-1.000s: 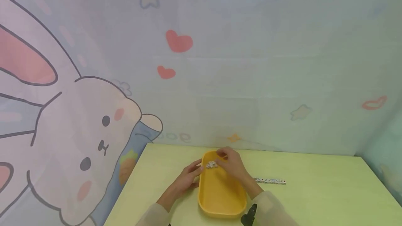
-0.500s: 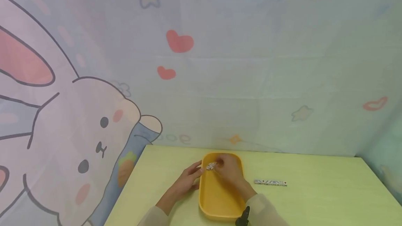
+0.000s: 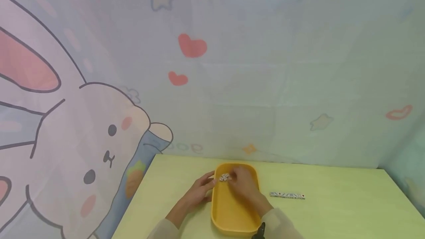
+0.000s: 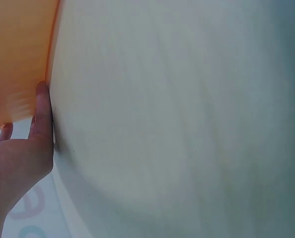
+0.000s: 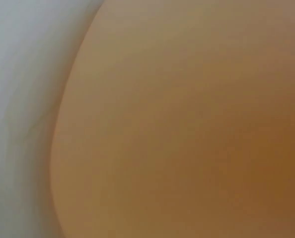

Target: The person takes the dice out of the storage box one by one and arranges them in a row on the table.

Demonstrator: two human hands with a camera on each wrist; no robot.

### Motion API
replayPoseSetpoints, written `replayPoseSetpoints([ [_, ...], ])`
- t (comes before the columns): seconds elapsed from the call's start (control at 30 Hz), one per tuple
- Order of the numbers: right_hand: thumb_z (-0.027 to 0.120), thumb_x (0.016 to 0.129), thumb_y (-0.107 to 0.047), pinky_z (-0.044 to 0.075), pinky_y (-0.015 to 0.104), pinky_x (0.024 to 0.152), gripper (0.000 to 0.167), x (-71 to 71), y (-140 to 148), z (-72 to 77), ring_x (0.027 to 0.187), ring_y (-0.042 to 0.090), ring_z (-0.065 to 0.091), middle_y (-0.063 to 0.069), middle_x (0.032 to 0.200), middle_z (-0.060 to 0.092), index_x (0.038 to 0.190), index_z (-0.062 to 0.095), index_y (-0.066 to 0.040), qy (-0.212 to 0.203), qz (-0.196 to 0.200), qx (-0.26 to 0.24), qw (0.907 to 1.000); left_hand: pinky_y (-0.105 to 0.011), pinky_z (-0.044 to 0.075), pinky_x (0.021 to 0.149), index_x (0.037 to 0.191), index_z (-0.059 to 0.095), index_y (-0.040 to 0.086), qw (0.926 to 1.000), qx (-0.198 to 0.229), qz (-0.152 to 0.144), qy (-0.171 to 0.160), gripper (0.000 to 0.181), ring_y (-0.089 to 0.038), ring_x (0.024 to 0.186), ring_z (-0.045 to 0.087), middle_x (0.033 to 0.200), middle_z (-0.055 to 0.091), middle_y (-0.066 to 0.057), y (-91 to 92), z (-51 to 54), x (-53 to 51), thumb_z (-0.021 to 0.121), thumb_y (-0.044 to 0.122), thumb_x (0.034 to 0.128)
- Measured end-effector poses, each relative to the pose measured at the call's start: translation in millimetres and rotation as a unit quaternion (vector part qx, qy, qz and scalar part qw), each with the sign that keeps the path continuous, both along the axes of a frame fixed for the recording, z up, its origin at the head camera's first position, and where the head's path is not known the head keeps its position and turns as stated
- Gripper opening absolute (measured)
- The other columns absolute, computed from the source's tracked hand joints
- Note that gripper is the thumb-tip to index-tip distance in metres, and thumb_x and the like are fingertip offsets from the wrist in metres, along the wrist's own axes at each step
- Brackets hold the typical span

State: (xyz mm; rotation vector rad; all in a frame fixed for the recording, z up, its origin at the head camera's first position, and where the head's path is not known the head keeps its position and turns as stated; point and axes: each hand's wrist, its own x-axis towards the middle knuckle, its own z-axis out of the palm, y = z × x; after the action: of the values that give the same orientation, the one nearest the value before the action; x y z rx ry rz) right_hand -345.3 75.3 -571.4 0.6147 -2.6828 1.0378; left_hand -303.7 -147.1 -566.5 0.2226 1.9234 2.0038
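Right hand [image 3: 245, 184] has come down since one second ago, from above the far rim of the yellow tray [image 3: 234, 215] to inside it, beside the loose dice [image 3: 224, 177]. Its forearm has also uncovered the whole row of dice [image 3: 287, 195] to its right. Left hand [image 3: 198, 191] has kept its place at the tray's left side.

Tray: between the two hands, long side running away from the person, on the pale yellow-green table [image 3: 342, 191]. Loose dice: small, white, with dark marks, in a little cluster on the tray floor near its far end, just left of the right fingertips and just right of the left fingertips, with the tray wall between them and the left hand.

Right hand: fingers bent and pointing down at the cluster's right edge; whether a die is pinched there, cannot tell. Right wrist view is blurred, mostly tray surface.

Left hand: fingers extended and somewhat spread, touching the outside of the tray wall; nothing grasped. Left wrist view shows the fingers against that wall.

Row of dice: straight line on the table, outside the tray, right of the right hand; some marks red. Beyond both hands hangs a pastel backdrop [image 3: 245, 99]; a printed rabbit [image 3: 83, 146] fills its part left of the left hand. Both sleeves [image 3: 280, 224] pale.
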Motion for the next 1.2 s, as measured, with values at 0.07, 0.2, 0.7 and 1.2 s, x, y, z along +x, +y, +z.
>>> replayPoseSetpoints([
  [0.07,0.08,0.086,-0.003,0.055,0.051,0.086,0.013,-0.6,0.7,-1.7,0.088,0.026,0.062,0.009,0.091,0.068,0.095,0.071,-0.001,0.005,0.003,0.002,1.0,-0.052,0.059,0.098,0.166,0.034,0.01,1.0,0.001,0.001,0.0,0.06,-0.044,0.139,0.051,0.159,0.043,-0.027,0.7,-0.8,0.2,0.054,0.029,0.1133],
  [0.2,0.079,0.085,0.0,0.055,0.049,0.083,0.011,-0.6,0.7,-3.2,0.084,0.024,0.06,0.008,0.087,0.066,0.092,0.07,-0.001,0.001,0.01,0.0,1.0,-0.052,0.058,0.099,0.166,0.033,0.01,1.0,0.002,0.005,-0.004,0.059,-0.045,0.139,0.051,0.159,0.043,-0.027,1.1,-1.2,1.2,0.054,0.028,0.1133],
  [0.7,0.079,0.084,0.001,0.055,0.045,0.078,0.013,-1.7,1.9,1.2,0.081,0.021,0.058,0.005,0.084,0.065,0.092,0.069,-0.002,0.012,0.017,0.006,0.9998,-0.05,0.06,0.096,0.166,0.033,0.009,1.0,-0.001,0.005,-0.008,0.061,-0.044,0.138,0.053,0.16,0.041,-0.028,1.3,0.3,-0.1,0.054,0.029,0.1131],
  [1.2,0.079,0.084,0.005,0.056,0.045,0.079,0.016,2.5,1.4,0.7,0.083,0.022,0.06,0.007,0.087,0.066,0.094,0.069,-0.002,0.018,0.018,0.012,0.9996,-0.051,0.06,0.096,0.166,0.033,0.008,0.9999,-0.003,-0.004,-0.015,0.06,-0.044,0.137,0.054,0.16,0.041,-0.028,0.6,2.8,-1.1,0.054,0.029,0.1134],
])
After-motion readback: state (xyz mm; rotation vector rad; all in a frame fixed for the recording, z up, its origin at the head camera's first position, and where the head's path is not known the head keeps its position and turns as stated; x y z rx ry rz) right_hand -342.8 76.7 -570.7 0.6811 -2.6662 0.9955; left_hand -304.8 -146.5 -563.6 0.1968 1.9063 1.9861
